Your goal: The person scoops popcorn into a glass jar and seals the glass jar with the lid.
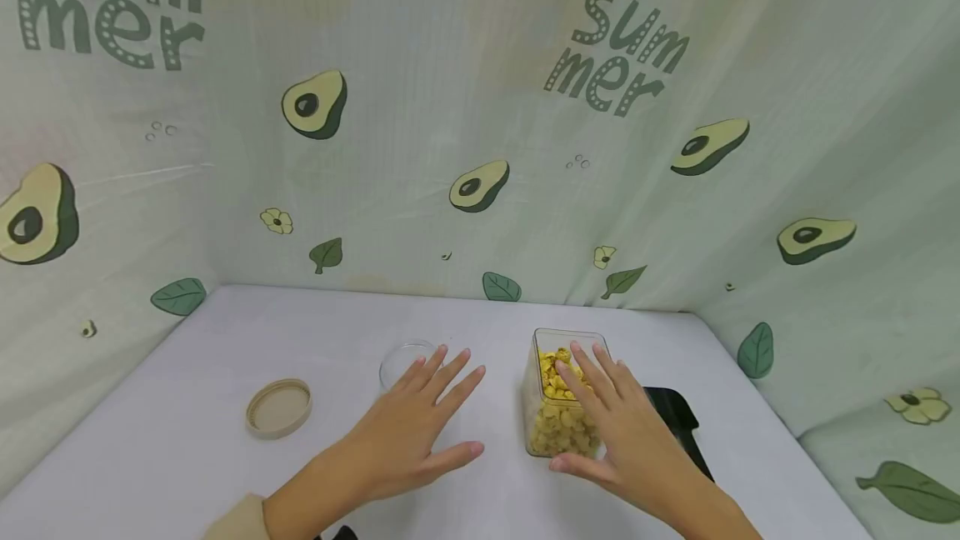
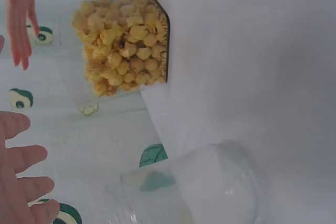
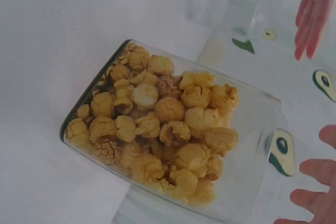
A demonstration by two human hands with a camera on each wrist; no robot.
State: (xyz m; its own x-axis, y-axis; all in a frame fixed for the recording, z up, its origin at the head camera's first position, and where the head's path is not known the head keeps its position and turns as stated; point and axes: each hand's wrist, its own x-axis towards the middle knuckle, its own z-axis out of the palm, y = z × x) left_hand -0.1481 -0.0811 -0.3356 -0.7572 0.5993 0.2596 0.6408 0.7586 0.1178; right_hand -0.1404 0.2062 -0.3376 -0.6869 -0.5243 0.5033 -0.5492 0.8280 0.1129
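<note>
Both hands hover over the table with fingers spread and nothing in them. My left hand (image 1: pixel 420 419) is in front of a clear round jar (image 1: pixel 396 361), partly covering it in the head view; the left wrist view shows the jar (image 2: pixel 210 187) upright and see-through. Close by my right hand (image 1: pixel 618 423) stands a clear square container (image 1: pixel 534 407), lidless and partly filled with yellow popcorn (image 1: pixel 558 427). That hand overlaps the container's right side in the head view. In the right wrist view the popcorn (image 3: pixel 168 124) fills the lower part, with bare wall above it.
A round beige lid (image 1: pixel 279 408) lies on the white table (image 1: pixel 187 440) to the left. Behind my right hand lies a black flat object (image 1: pixel 675 415), partly hidden. A printed cloth (image 1: pixel 405 148) with avocados hangs behind and at the sides.
</note>
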